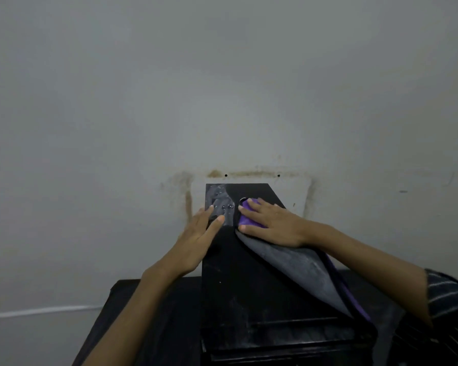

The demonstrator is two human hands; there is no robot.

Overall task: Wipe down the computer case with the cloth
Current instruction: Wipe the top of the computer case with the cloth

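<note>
A black computer case (230,273) stands on a dark table (143,313) against a pale, stained wall (222,88). The right hand (269,221) lies flat with straight fingers, pressing a cloth (296,265) onto the far part of the case's top; the cloth shows purple beneath the fingers and grey where it trails back along the case's right edge toward the near corner. The left hand (200,233) rests open, fingers straight, on the top's left edge, beside a wet, shiny patch (218,202) with small droplets near the far left corner.
</note>
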